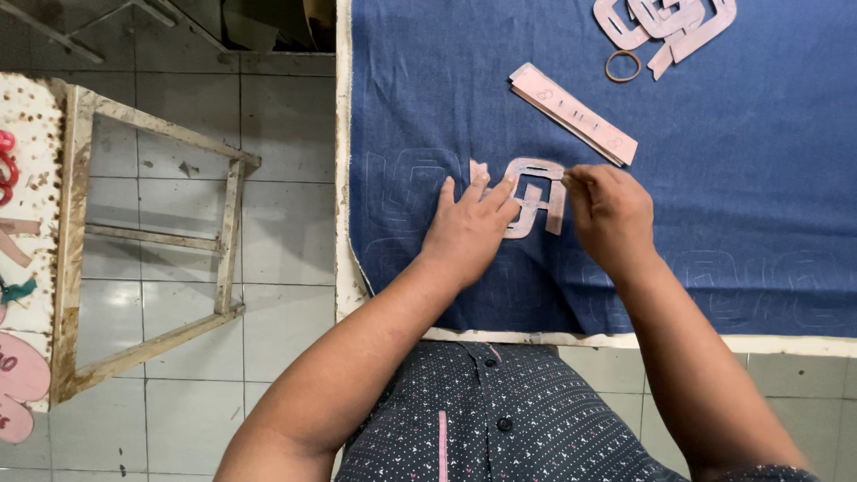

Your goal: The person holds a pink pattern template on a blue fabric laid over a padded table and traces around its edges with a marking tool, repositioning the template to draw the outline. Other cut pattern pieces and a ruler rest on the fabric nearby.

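Basically, going left to right: a wooden frame stand (152,241) is standing on the tiled floor (277,223) well apart from the work, then the desk (344,178) edge, then the blue denim cloth (759,178) lying flat over it with faint chalk outlines showing. The left hand (469,228) is lying flat, grip open, fingers spread and pressing down on the left part of the pink cut-out template (536,192), which is sitting on the denim just beyond both hands. The template is lying touching the left fingertips and running off to their right, its long axis going roughly toward and away from the person, slightly tilted. A small pink scrap (479,171) is sitting just beside its upper left corner. The right hand (611,214) is working at the template's right edge, grip pinched closed with thumb and fingertips meeting near the upper right corner; I cannot tell what it is pinching, too small to read. So the template is lying between the two grips, left hand holding it down, right hand touching or nearly touching its right side. Both hands are about equally near. Further right and away, a stack of pink strips (576,114) is lying diagonally, then a rubber band (623,66) and a pile of more pink templates (665,22) at the far edge.
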### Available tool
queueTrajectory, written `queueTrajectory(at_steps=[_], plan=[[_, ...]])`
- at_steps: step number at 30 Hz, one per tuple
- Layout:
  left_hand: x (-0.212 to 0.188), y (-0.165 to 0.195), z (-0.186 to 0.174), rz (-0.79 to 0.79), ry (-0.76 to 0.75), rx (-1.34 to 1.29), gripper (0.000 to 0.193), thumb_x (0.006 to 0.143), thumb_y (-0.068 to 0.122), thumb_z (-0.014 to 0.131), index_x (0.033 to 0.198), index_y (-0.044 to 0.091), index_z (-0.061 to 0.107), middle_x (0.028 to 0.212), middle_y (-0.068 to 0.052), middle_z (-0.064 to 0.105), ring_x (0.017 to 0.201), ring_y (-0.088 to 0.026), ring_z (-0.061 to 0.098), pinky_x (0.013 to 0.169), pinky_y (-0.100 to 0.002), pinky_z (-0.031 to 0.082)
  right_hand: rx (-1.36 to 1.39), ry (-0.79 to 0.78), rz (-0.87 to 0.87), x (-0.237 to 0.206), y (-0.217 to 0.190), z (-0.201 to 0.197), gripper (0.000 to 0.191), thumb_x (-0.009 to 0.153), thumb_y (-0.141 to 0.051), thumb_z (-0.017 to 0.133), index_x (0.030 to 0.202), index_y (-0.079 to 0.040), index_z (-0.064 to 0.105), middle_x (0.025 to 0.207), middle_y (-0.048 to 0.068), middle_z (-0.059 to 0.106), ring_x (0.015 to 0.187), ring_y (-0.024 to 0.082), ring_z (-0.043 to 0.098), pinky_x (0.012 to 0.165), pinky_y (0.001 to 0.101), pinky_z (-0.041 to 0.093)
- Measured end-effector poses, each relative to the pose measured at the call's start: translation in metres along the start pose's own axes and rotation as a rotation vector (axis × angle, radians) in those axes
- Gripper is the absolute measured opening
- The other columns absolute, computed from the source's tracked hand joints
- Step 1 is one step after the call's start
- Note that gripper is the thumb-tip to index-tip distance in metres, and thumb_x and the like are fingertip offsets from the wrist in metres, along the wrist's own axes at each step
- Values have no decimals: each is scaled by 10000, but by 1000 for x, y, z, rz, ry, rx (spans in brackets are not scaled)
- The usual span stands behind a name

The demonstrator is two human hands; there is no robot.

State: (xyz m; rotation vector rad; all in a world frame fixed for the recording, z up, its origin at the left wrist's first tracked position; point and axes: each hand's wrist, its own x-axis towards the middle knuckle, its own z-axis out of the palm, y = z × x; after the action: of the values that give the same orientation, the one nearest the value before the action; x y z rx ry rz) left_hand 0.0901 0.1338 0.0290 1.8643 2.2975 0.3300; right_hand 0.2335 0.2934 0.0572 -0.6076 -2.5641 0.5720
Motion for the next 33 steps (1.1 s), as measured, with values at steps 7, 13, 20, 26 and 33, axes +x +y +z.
queueTrajectory(at_steps=[7, 13, 20, 26, 33], plan=[[-3, -9, 6, 12, 82, -66, 331, 931, 163, 548, 1243, 116, 649, 1520, -22, 521, 1420, -304, 461, 1082, -676, 380, 90, 3, -83, 15, -15, 16, 72, 969, -58, 739, 1022, -36, 696, 944, 127, 699, 858, 337, 677, 747, 416, 536], [-4, -13, 10, -1, 117, -112, 373, 935, 147, 528, 1286, 118, 651, 1510, -1, 538, 1437, -315, 454, 1102, -641, 364, 146, -80, -52, 5, -23, 19, 67, 959, -72, 733, 999, -39, 690, 918, 130, 694, 860, 343, 679, 753, 422, 540], [-2, -18, 11, -64, 38, -177, 491, 960, 111, 469, 1443, 166, 529, 1441, -33, 605, 1397, -253, 507, 1148, -581, 321, 237, -130, 125, -14, -21, 13, 87, 989, -105, 712, 1036, -33, 696, 973, 133, 726, 884, 318, 707, 765, 395, 556], [-2, -19, 16, -97, 27, -199, 521, 992, 123, 455, 1512, 160, 435, 1415, -111, 618, 1393, -244, 518, 1174, -553, 294, 248, -105, 117, -19, -29, 15, 73, 973, -90, 726, 1016, -35, 704, 952, 128, 721, 868, 305, 700, 750, 388, 551], [-3, -21, 16, -103, 6, -219, 546, 968, 105, 458, 1511, 153, 433, 1422, -117, 613, 1385, -251, 514, 1175, -550, 277, 241, -156, -6, -27, -38, 8, 82, 939, -49, 729, 1010, -34, 690, 934, 106, 717, 865, 292, 699, 746, 378, 554]])
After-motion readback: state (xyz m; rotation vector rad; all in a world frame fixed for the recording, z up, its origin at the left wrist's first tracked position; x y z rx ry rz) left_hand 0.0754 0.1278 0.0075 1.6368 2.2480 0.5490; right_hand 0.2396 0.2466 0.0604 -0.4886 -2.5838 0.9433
